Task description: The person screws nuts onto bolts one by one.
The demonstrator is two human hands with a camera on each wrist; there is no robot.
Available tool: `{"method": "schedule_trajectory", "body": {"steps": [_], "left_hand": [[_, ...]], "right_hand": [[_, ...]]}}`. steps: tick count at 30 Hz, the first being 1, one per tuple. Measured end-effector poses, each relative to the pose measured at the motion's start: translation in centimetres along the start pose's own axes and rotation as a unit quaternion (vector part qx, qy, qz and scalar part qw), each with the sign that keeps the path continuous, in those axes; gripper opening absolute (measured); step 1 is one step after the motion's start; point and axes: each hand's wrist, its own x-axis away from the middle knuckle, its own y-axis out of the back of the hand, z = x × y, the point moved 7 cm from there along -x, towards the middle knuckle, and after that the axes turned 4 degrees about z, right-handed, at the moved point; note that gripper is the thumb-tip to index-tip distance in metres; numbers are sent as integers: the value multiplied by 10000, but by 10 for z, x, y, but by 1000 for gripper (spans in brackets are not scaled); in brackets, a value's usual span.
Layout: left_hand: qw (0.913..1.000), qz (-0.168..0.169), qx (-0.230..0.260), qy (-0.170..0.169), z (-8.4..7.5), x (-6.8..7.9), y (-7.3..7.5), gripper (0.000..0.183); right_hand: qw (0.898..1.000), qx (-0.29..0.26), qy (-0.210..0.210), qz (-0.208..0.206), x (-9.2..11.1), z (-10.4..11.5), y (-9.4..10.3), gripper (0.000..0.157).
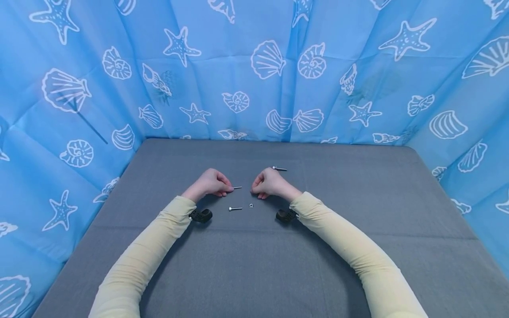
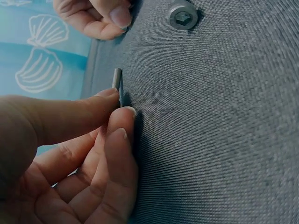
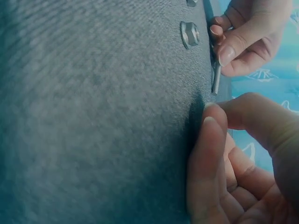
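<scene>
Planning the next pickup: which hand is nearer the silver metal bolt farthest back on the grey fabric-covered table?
The right hand: in the head view, the silver metal bolt lies just past its knuckles. The left hand is clearly farther, off to the left.

Gap between left hand (image 1: 214, 182) and right hand (image 1: 271, 182) is open but tight: held bolt (image 1: 237, 187) juts into it from the left fingers (image 2: 120, 158), while a loose bolt (image 1: 235, 209) and nut (image 1: 251, 205) lie along its near side. Far bolt (image 1: 280, 169) blocks a low pass just beyond the right hand; behind it the bench (image 1: 254, 269) runs free to the curtain (image 1: 254, 99), which walls off the back. Widest lane is near bench between the sleeves (image 1: 139, 251), pinched farther in by black wrist units (image 1: 203, 216).
</scene>
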Motion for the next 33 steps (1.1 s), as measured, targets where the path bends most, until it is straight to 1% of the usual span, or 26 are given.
{"method": "schedule_trajectory", "body": {"steps": [3, 4, 6, 10, 11, 13, 16, 20, 23, 25, 28, 30, 33], "left_hand": [[10000, 12, -56, 7, -2, 0, 0, 12], [10000, 6, -19, 1, -3, 0, 0, 12], [10000, 8, 53, -38, -5, 0, 0, 13], [9986, 115, 475, -184, -10, 0, -2, 16], [9978, 157, 606, -214, -12, 1, -4, 17], [9955, 234, 883, -270, -17, 2, -6, 19], [9921, 260, 1155, -403, -28, 3, -10, 21], [9876, 135, 1403, -687, -46, 2, -14, 20], [9821, 96, 1666, -878, -59, 1, -19, 21], [9767, 109, 1900, -994, -66, 0, -23, 23], [9694, 81, 2174, -1138, -75, -1, -27, 25], [9659, 11, 2295, -1199, -80, -2, -28, 25], [9620, -43, 2397, -1303, -87, -2, -32, 26]], "right_hand": [[9998, -195, 2, 90, 1, -1, 2, 4], [9994, -306, -14, 137, 5, 2, 3, 5], [9985, -524, 7, 172, 6, 0, 4, 8], [9953, -952, 82, 146, 12, -4, 8, 14], [9945, -1032, 110, 103, 11, -9, 8, 14], [9921, -1242, 132, 66, 16, -11, 11, 16], [9875, -1567, 172, -71, 23, -13, 20, 20], [9748, -2186, 293, -340, 31, -15, 38, 28], [9602, -2723, 349, -505, 36, -18, 50, 35], [9506, -3028, 379, -576, 39, -20, 56, 37], [9361, -3436, 383, -647, 43, -24, 61, 36], [9285, -3633, 398, -652, 46, -25, 62, 33], [9184, -3876, 413, -677, 50, -28, 64, 22]]}}
